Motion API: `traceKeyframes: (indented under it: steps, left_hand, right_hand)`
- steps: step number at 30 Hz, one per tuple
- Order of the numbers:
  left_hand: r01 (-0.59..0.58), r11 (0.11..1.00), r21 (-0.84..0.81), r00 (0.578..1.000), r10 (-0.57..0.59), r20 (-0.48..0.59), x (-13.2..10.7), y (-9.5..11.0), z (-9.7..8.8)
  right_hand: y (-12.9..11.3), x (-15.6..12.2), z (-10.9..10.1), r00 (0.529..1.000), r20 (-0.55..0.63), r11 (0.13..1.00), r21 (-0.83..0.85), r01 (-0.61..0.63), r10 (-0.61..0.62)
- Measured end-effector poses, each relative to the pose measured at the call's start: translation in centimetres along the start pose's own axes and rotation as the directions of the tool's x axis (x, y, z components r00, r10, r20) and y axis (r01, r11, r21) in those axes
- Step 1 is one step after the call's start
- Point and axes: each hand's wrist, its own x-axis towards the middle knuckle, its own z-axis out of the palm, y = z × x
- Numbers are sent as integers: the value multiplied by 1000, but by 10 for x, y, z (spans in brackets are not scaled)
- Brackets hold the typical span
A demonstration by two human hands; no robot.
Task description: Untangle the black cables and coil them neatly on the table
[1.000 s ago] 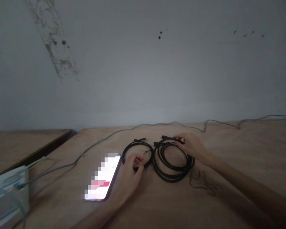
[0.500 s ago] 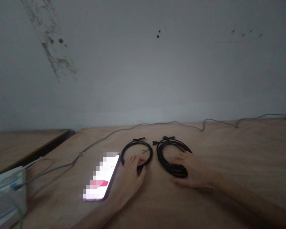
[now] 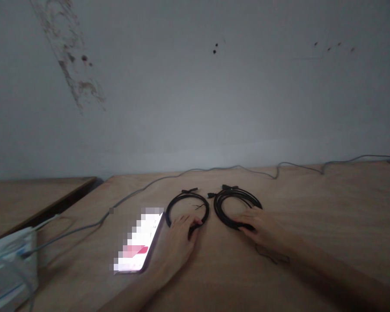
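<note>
Two coiled black cables lie side by side on the wooden table. My left hand [image 3: 182,237] is curled over the near edge of the smaller coiled cable [image 3: 170,205], thumb and fingers closed around it. The larger coiled cable [image 3: 218,212] has several loops, with dark plugs at its far side. Its near right part is gripped between the thumb and fingers of my right hand [image 3: 261,227]. A thin dark tie pokes into the smaller coil, and another thin dark strand [image 3: 273,256] lies below my right wrist. My fingers hide part of both coils.
A lit phone [image 3: 146,238], partly pixelated, lies just left of my left hand. At the lower left stands a white box [image 3: 29,260] with cords attached. A grey cord [image 3: 130,197] runs across the table along the wall [image 3: 247,99].
My right thumb has moved up and in against the larger coil, whose near loops are drawn closer together. The dark strand below my wrist shows more. My left hand has barely moved.
</note>
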Motion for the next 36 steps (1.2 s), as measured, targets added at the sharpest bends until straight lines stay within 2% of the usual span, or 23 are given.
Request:
traceKeyframes:
  steps: [3, 6, 8, 13, 21, 27, 36]
  left_hand:
    - [-24, 998, -51, 999, 26, 32, -4, 7, -4]
    - [-142, 971, -190, 972, 173, 157, -11, 19, -12]
    - [-184, 964, -194, 969, 211, 129, -13, 26, -16]
    - [-158, 987, 24, 987, 158, 4, -9, 26, -15]
    - [-186, 959, 212, 982, 191, -3, -3, 12, -14]
    - [-204, 884, 421, 977, 208, 36, 0, 1, -10]
    - [-93, 898, 431, 995, 74, 61, -1, 0, -5]
  right_hand:
    - [1, -4, 1, 997, -72, 998, -56, -27, 23]
    - [7, -8, 7, 985, -155, 993, -86, -86, 72]
    - [10, -9, 11, 980, -168, 990, -77, -118, 103]
    - [4, -12, 12, 971, -162, 983, -30, -183, 176]
    - [-1, -18, 9, 969, -214, 992, 28, -122, 126]
    - [1, -21, 10, 965, -236, 993, 60, -102, 113]
    - [-5, -22, 4, 973, -195, 988, 115, -104, 125]
